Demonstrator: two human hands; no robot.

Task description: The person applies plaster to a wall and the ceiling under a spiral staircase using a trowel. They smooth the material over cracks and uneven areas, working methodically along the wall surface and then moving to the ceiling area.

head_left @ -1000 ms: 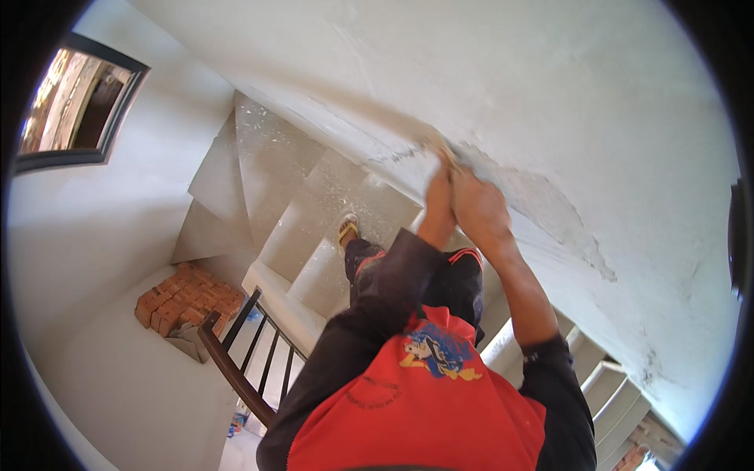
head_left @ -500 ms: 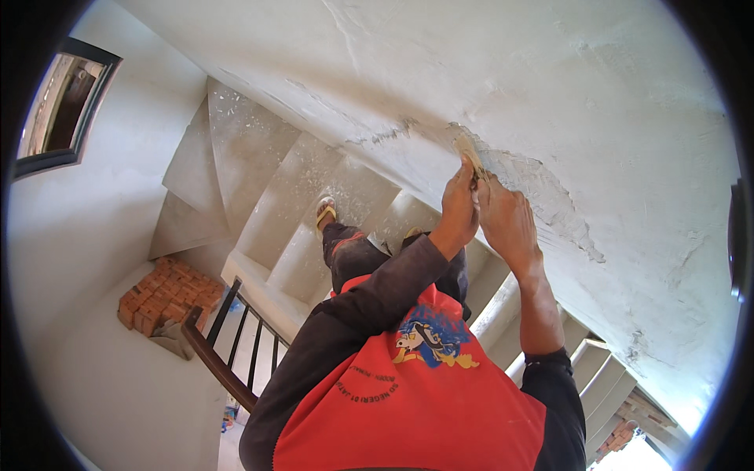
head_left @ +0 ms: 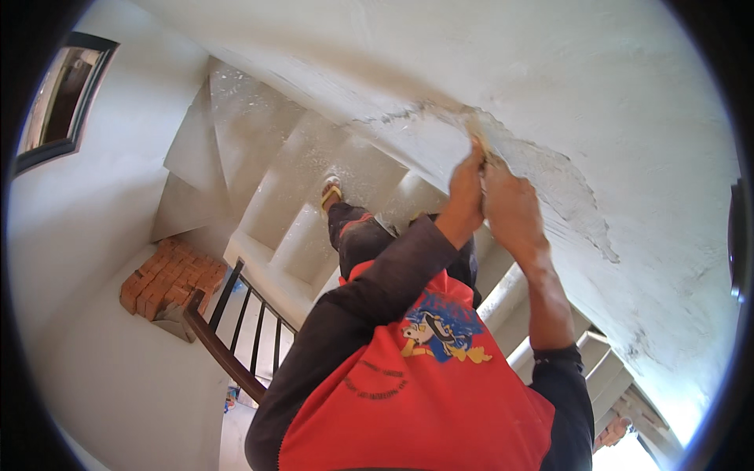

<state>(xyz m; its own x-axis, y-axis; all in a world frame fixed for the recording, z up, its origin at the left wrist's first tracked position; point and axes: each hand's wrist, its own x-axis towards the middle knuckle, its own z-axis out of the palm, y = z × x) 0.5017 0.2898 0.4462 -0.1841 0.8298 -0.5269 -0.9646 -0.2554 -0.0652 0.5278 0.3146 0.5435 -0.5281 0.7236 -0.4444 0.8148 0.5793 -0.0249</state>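
Observation:
My left hand (head_left: 466, 187) and my right hand (head_left: 512, 202) are close together in front of the pale wall (head_left: 620, 102), both closed round a scraper (head_left: 478, 135). Only a light, narrow part of the tool shows beyond the fingers. Its tip is at the upper edge of a rough, flaking plaster patch (head_left: 554, 177). Motion blurs the hands a little, and the grip hides the rest of the scraper.
White fragments lie on the stairs (head_left: 290, 177), where my sandalled foot (head_left: 331, 192) stands. A dark railing with a brown handrail (head_left: 224, 345) runs at left. Stacked red bricks (head_left: 169, 275) sit beyond it. A dark-framed opening (head_left: 67, 102) is far left.
Both hands and the scraper have shifted slightly up along the wall, near the patch's upper edge. The view has moved a little too. The grip is unchanged.

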